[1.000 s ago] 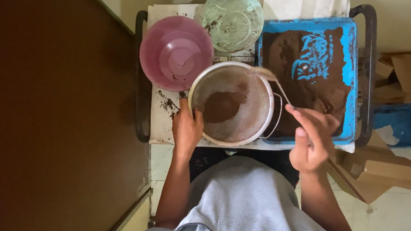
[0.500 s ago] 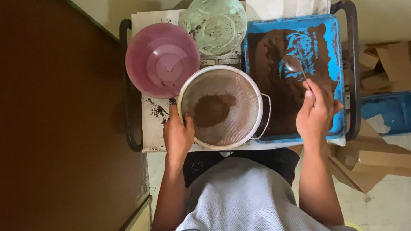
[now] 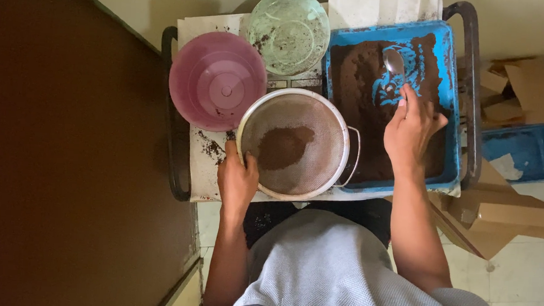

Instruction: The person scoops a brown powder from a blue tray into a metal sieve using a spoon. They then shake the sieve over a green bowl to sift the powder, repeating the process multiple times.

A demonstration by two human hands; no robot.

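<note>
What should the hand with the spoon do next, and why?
Probably dip the spoon into the brown powder in the blue tray: the right hand holds it just above, and the left hand steadies the sieve.

Tray (image 3: 450,119): blue, smeared with dark brown powder
Sieve (image 3: 292,145): pale rim, brown heap, left of tray
Bowl (image 3: 217,80): pink
Lid (image 3: 288,31): pale green, brown-speckled
Spoon (image 3: 393,61): silver

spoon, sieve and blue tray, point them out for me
spoon (image 3: 393,61), head view, on its bowl
sieve (image 3: 341,135), head view, on its right rim
blue tray (image 3: 446,56), head view, on its bare right wall
</note>
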